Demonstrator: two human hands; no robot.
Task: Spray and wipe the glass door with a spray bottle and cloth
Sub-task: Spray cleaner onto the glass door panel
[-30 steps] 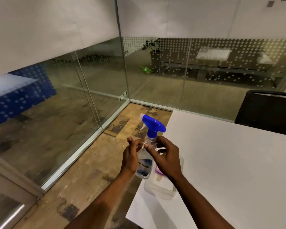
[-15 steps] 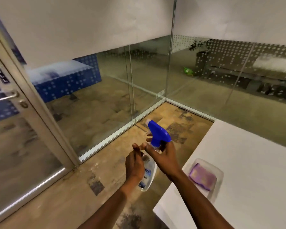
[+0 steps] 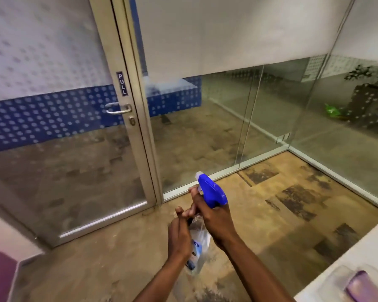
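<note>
The view has swung left since earlier: the glass door (image 3: pixel 70 162) now faces the person. Both hands' grips hold the spray bottle (image 3: pixel 202 225), right hand (image 3: pixel 214 219) at its neck, left hand (image 3: pixel 179 236) round its body.

A single wide-angle view from a camera worn on the person's head, looking forward and down. Both forearms reach in from the bottom edge, close to the lens. The view faces a glass door (image 3: pixel 70 149) at left and glass walls (image 3: pixel 238 118) running to a corner at right. The floor (image 3: pixel 282 214) fills the lower middle. A white surface (image 3: pixel 362 253) cuts the bottom right corner.
</note>
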